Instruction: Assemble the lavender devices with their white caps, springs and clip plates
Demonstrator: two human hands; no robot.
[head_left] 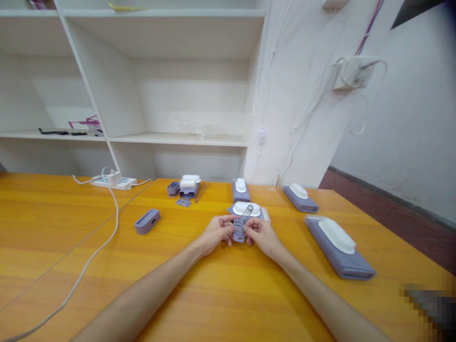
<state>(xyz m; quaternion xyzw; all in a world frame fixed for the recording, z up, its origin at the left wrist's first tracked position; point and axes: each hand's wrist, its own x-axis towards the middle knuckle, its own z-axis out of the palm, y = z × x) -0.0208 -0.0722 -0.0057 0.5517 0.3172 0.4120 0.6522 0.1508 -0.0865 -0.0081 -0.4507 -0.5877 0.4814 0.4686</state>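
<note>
Both hands meet over the orange table [107,266] and pinch one small purple plastic part [238,232] with a metal spring [245,216] standing on it. My left hand [219,230] grips the part from the left with curled fingers. From the right, my right hand [260,235] holds the same part, fingers closed near the spring's base. Just behind them lies a purple device with a white ribbed top [249,210].
More purple-and-white devices lie at the back [241,189], back right [299,197] and right [338,246]. A disassembled one with a loose spring [188,187] and a purple shell [147,221] sit left. A power strip [114,181] and its white cable [103,242] cross the left side.
</note>
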